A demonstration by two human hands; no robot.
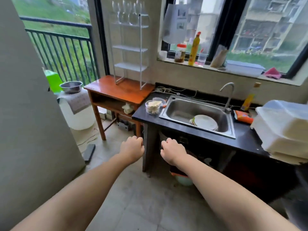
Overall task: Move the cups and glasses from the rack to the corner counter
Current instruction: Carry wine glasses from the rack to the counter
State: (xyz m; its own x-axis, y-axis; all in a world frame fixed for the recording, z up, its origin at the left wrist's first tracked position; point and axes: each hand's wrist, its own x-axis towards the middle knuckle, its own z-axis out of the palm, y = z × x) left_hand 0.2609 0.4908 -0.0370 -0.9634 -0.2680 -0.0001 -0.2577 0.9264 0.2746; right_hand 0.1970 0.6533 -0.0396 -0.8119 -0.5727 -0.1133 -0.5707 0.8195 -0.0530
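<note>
A white wire rack [130, 49] stands on an orange wooden table [110, 90] in the corner. Several clear wine glasses [127, 12] stand on its top shelf; the lower shelves hold nothing. The black counter [146, 112] with a steel sink [183, 112] adjoins the table on the right. My left hand [132, 148] and my right hand [172, 150] are stretched out low in front of the counter's front edge, both with fingers curled in and holding nothing, well below and short of the rack.
A clear tub of food [153, 106] sits on the counter's left end. White plates [205, 122] lie in the sink. A white lidded box [283, 127] fills the counter's right side. Bottles [194, 49] line the windowsill. A grey panel [33, 114] stands at left.
</note>
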